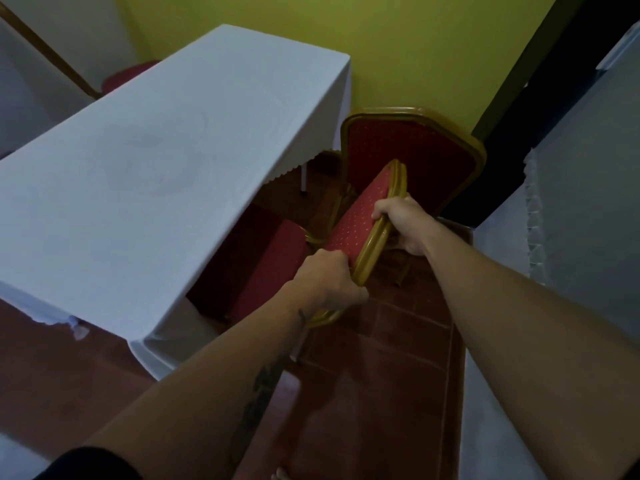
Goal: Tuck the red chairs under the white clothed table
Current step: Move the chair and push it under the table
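Note:
The white clothed table (pixel 166 161) fills the left and centre of the head view. A red chair with a gold frame stands at its right long side; its backrest (pixel 360 220) faces the table and its seat (pixel 256 265) reaches partly under the cloth. My left hand (pixel 325 278) grips the near end of the backrest's top rail. My right hand (pixel 401 220) grips the far end. A second red chair (pixel 412 157) stands just behind, near the yellow wall. A third red chair (pixel 128 76) peeks out at the table's far left side.
A yellow wall (pixel 398 46) backs the table. Another white-draped table (pixel 571 220) borders the right side, leaving a narrow aisle of red floor tiles (pixel 381 393). A dark doorway or panel (pixel 540 98) stands at upper right.

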Demonstrator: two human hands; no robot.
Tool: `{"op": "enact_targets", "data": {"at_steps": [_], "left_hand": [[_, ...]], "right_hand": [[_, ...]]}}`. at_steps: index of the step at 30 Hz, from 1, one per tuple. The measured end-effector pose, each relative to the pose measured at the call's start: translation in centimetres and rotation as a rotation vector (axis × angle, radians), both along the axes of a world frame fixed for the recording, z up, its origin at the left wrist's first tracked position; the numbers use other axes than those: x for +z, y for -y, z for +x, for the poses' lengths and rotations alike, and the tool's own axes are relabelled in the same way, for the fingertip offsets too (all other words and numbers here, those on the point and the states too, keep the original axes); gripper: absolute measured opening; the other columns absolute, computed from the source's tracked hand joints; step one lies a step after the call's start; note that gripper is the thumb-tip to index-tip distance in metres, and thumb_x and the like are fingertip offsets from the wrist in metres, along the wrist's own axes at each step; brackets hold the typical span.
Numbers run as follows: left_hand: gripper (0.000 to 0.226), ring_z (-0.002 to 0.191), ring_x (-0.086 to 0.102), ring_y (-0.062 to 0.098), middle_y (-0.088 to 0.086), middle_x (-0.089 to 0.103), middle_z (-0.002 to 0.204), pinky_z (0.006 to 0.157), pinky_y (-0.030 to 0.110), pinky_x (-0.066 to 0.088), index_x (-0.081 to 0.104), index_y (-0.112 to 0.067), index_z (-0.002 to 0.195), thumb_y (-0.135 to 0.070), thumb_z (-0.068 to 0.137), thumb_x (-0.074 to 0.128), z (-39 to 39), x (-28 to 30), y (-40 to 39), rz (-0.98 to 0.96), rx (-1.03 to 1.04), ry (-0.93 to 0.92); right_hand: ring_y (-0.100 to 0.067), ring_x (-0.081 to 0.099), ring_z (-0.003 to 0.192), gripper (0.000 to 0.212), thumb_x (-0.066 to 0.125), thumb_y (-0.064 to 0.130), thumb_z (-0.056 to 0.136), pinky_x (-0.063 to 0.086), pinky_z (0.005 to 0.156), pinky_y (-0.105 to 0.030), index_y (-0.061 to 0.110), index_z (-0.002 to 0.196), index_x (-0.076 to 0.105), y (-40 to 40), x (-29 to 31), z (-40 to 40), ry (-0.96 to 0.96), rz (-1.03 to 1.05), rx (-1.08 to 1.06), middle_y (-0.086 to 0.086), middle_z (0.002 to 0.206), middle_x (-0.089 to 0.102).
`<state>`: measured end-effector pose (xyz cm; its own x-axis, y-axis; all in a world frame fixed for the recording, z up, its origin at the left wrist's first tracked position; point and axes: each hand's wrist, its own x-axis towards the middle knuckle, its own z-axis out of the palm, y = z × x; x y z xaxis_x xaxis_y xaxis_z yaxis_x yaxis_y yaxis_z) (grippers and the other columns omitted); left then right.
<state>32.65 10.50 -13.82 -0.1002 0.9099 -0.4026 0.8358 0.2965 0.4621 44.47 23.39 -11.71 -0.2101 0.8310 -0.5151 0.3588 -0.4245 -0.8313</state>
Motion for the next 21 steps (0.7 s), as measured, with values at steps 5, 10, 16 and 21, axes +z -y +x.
{"op": "enact_targets", "data": {"at_steps": [5,10,16,21], "left_hand": [[0.065,0.097,0.061,0.024,0.004,0.059,0.115,0.073,0.034,0.050,0.056,-0.017,0.123,-0.060,0.077,0.074,-0.4,1.2,-0.4,-0.162,0.003,0.077],[0.062,0.111,0.064,0.027,0.007,0.064,0.128,0.093,0.038,0.055,0.059,-0.014,0.137,-0.053,0.088,0.062,0.3,5.7,-2.8,-0.022,0.119,0.216],[0.038,0.093,0.071,0.024,0.003,0.070,0.107,0.084,0.041,0.062,0.070,-0.019,0.117,-0.036,0.086,0.057,2.7,10.8,-9.0,0.130,0.145,0.182],[0.035,0.091,0.071,0.027,0.007,0.074,0.102,0.082,0.044,0.061,0.076,-0.017,0.099,-0.031,0.077,0.054,5.0,12.7,-15.9,0.210,0.185,0.021]], "right_hand": [[-0.036,0.066,0.109,0.056,0.069,0.031,0.093,0.060,0.086,-0.058,0.020,0.141,0.044,0.6,0.6,1.3,0.026,-0.053,0.102,-0.014,0.126,0.064],[-0.043,0.060,0.124,0.070,0.065,0.045,0.097,0.057,0.090,-0.057,0.022,0.156,0.034,-0.8,3.2,4.8,0.022,-0.062,0.105,-0.024,0.146,0.052],[-0.043,0.053,0.134,0.073,0.060,0.041,0.102,0.054,0.099,-0.057,0.017,0.162,0.027,-7.6,6.0,11.2,0.129,-0.021,0.126,-0.025,0.154,0.045],[-0.038,0.058,0.125,0.066,0.056,0.034,0.106,0.056,0.097,-0.055,0.013,0.161,0.027,-15.8,6.6,15.3,0.211,0.038,0.151,-0.021,0.144,0.050]]}}
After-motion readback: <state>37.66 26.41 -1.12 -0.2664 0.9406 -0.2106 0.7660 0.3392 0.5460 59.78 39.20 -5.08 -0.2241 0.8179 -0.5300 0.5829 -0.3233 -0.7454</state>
